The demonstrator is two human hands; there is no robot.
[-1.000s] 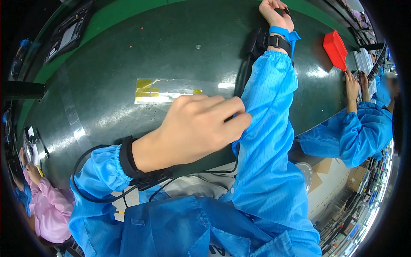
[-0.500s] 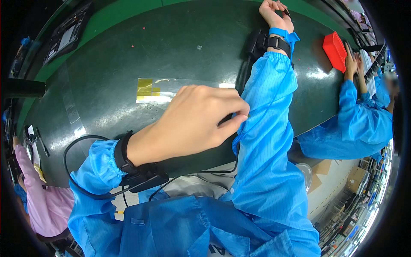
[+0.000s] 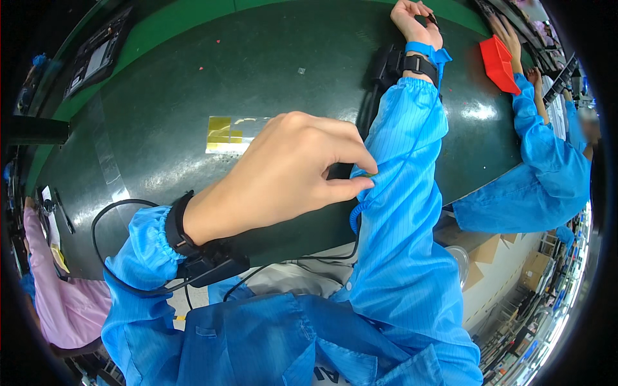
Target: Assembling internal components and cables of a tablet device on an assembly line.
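Observation:
My left hand (image 3: 277,167) is in a pinch above the table, beside my right sleeve. Between its thumb and forefinger tips shows a small yellowish piece (image 3: 369,174), mostly hidden by the fingers. Behind this hand lies a clear sheet with yellow tape pieces (image 3: 222,130) on a white strip, partly covered by the hand. At the far edge, my right hand (image 3: 412,22) is curled closed around a small dark object (image 3: 432,20) whose kind I cannot make out. A blue wrist strap (image 3: 421,49) with a coiled cord circles my right wrist.
On the right stands a red bin (image 3: 499,64), next to a co-worker's blue sleeve (image 3: 531,122). A black cable (image 3: 103,225) loops from the device on my left wrist. At far left are a pen (image 3: 64,212) and another person's pink sleeve (image 3: 58,296).
My left hand has shifted slightly, and the yellowish piece at its fingertips shows more. The co-worker's hand has moved farther away past the red bin, which has shifted a little left and away.

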